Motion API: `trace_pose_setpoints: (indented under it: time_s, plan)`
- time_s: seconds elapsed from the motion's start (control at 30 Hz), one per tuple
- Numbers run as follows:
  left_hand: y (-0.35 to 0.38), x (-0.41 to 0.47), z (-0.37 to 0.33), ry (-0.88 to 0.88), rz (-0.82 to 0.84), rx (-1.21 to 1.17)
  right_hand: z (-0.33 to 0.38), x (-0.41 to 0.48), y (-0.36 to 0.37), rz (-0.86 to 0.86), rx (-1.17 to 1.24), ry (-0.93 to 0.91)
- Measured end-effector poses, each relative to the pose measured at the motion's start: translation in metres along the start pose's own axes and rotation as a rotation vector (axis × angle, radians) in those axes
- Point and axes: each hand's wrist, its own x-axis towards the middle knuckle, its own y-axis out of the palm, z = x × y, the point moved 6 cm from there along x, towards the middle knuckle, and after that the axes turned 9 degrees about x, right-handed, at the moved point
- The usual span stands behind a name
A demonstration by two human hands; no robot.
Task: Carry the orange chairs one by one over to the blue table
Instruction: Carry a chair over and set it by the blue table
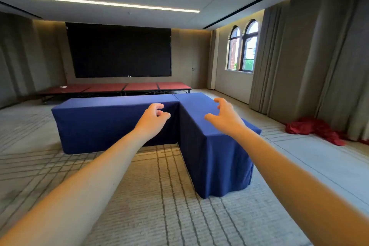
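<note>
Both arms are stretched out in front with nothing in either grip: left hand [152,119] has its fingers loosely curled, right hand [224,116] is spread wide. They're up in the air in front of the blue tabletop [119,104], an L-shape draped in cloth on the carpet [139,195]. No orange chairs in view. A red cloth pile [317,129] lies by the curtains [311,56].

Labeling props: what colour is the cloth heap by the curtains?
Red cloth heap, clearest in the head view.
</note>
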Motion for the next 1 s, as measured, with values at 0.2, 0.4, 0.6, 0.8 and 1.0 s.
trace_pose_setpoints:
  time_s: [0.2,0.4,0.6,0.8,1.0]
  plan:
    - [0.073,-0.002,-0.041,0.074,0.167,-0.029,-0.05,-0.038,-0.052,-0.078,-0.054,0.139]
    - [0.136,-0.009,-0.077,0.182,0.307,-0.049,-0.085,-0.081,-0.097,-0.231,-0.059,0.26]
    - [0.197,-0.039,-0.113,0.296,0.54,-0.064,-0.109,-0.153,-0.129,-0.37,-0.074,0.441]
    - [0.254,-0.095,-0.152,0.423,0.771,-0.109,-0.122,-0.255,-0.165,-0.476,-0.177,0.653]
    - [0.307,-0.178,-0.183,0.479,0.958,-0.132,-0.133,-0.361,-0.193,-0.625,-0.223,0.811]
